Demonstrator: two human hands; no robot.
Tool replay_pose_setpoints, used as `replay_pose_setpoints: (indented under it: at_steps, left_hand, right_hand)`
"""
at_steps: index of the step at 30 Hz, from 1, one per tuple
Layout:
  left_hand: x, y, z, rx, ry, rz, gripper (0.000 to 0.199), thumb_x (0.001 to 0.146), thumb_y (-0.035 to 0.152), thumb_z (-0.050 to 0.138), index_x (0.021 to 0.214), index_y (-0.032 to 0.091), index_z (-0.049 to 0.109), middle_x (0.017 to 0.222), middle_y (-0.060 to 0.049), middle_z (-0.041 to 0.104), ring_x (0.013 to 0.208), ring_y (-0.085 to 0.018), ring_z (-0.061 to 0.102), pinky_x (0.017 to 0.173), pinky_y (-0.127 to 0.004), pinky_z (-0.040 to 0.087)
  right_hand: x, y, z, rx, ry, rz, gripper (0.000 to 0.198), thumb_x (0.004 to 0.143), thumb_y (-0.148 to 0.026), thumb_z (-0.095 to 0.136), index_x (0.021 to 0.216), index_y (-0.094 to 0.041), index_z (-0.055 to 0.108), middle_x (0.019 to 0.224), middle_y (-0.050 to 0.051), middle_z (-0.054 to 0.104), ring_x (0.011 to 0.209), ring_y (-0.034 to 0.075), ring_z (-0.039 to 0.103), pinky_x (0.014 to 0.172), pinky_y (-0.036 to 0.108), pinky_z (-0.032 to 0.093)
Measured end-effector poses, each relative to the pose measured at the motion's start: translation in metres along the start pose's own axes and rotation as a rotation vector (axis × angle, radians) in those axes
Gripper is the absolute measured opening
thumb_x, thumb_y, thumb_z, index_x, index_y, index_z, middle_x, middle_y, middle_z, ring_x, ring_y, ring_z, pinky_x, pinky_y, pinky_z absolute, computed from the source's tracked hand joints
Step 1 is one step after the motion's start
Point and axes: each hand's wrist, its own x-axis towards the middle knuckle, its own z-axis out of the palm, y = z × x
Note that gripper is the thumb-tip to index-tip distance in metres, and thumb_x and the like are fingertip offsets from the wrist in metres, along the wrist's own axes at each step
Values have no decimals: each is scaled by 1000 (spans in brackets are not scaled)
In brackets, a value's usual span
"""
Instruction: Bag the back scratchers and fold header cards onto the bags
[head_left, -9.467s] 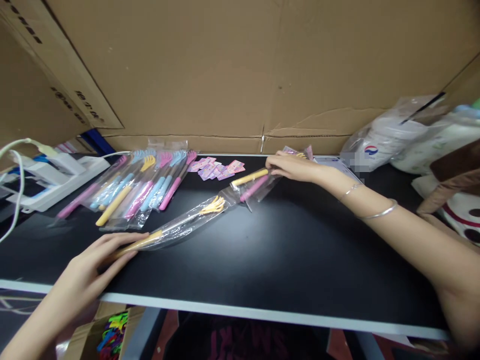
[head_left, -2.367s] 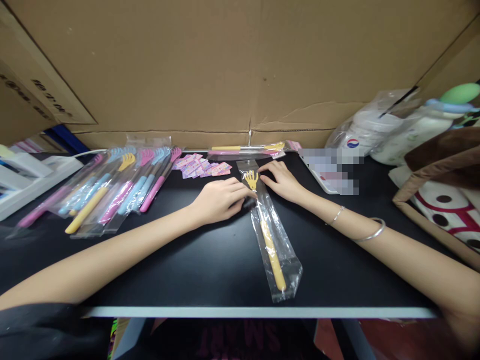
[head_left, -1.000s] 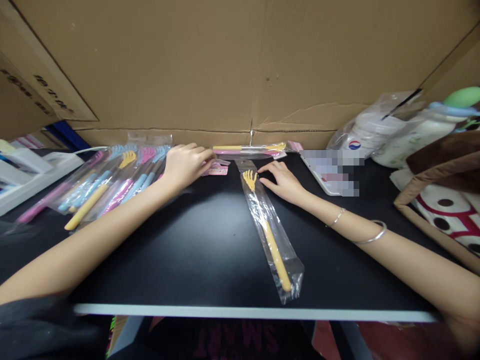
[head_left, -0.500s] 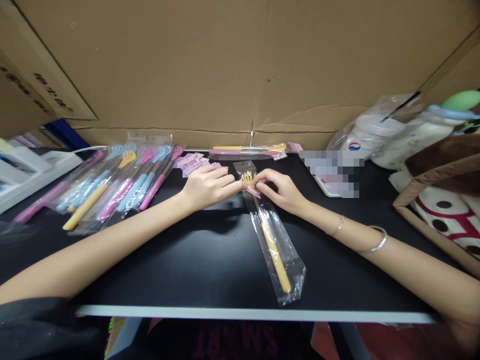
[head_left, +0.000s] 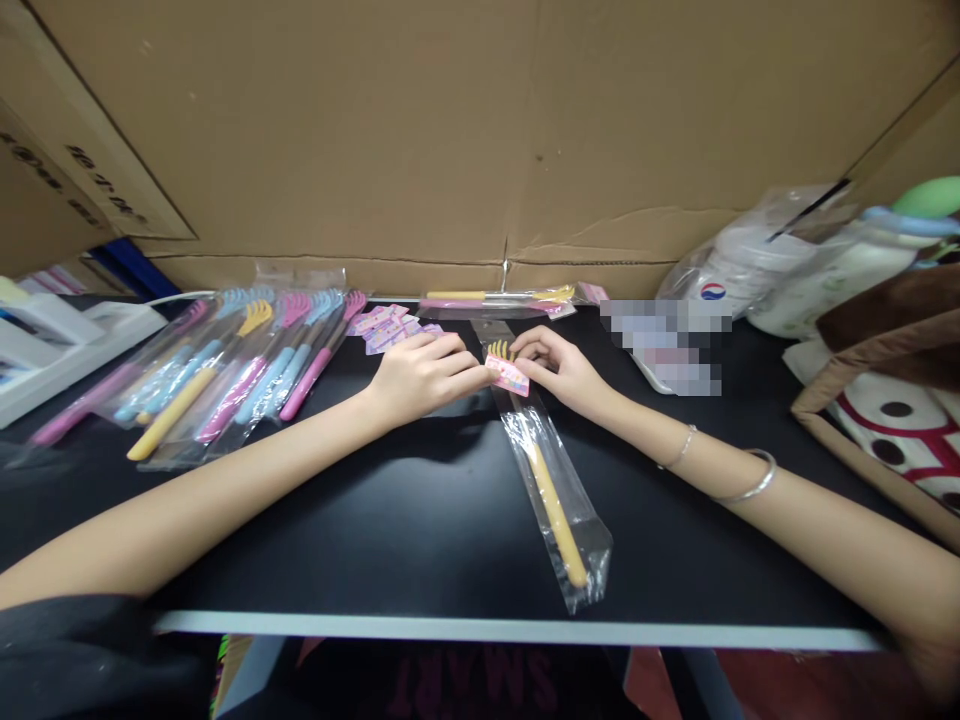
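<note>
A small pink printed card point(head_left: 508, 375) is between my hands, above the claw end of a yellow back scratcher point(head_left: 559, 515). My left hand point(head_left: 424, 378) pinches the card's left edge between thumb and fingers. On the other side, my right hand point(head_left: 559, 368) is closed, thumb and fingertips at the card's right edge. The back scratcher lies slantwise in a clear plastic bag point(head_left: 596, 545), handle towards me. Beyond my left hand lie several loose pink and purple cards point(head_left: 384, 325).
Several bagged back scratchers point(head_left: 240, 390) in pink, blue and yellow lie at the left. More bagged ones point(head_left: 495, 298) lie along the cardboard wall point(head_left: 480, 130). A phone point(head_left: 660, 345), a cup in a plastic bag point(head_left: 750, 265) and a brown-handled bag point(head_left: 870, 360) are at the right.
The pink card has turned, so its printed face now shows more fully. My fingers have shifted slightly around it; the bagged back scratcher has barely moved.
</note>
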Motion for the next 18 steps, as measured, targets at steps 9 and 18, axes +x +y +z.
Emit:
replay_pose_setpoints:
  at_steps: [9, 18]
  left_hand:
    - [-4, 9, 11, -107, -150, 34, 32, 100, 29, 50, 130, 29, 62, 103, -3, 74, 94, -16, 64, 79, -26, 48]
    - [-2, 8, 13, -195, -138, 17, 36, 97, 20, 49, 128, 31, 63, 96, 0, 73, 84, -14, 65, 74, -23, 49]
  right_hand:
    - [-1, 1, 1, -132, 140, 34, 18, 84, -38, 60, 92, -22, 55, 79, 2, 64, 74, 18, 62, 63, 29, 44]
    - [10, 15, -49, -1061, 76, 25, 34, 95, -33, 43, 115, -17, 65, 123, 13, 68, 118, 36, 52, 95, 53, 46]
